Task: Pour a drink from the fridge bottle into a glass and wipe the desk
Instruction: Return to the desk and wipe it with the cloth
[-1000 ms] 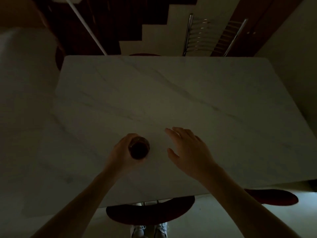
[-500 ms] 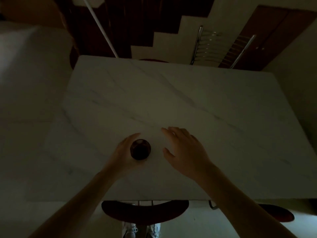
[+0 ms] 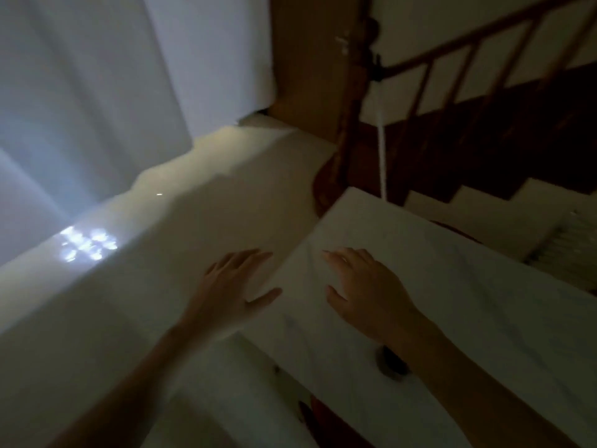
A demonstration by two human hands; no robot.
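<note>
The glass with dark drink [image 3: 392, 363] stands on the white marble desk [image 3: 484, 302] near its front edge, mostly hidden behind my right forearm. My right hand [image 3: 365, 289] hovers over the desk with fingers spread and nothing in it. My left hand [image 3: 235, 286] is off the desk's left edge, above the floor, also spread and holding nothing. No bottle is in view. The picture is dark and blurred by motion.
A pale tiled floor [image 3: 161, 221] stretches left, with a light patch below white curtains [image 3: 80, 108]. A wooden staircase with a railing [image 3: 468, 92] rises behind the desk. A dark red chair seat [image 3: 323, 418] shows below the desk's front edge.
My left hand has let go of the glass and moved left off the desk. The view has swung sharply left, so the glass now sits under my right forearm.
</note>
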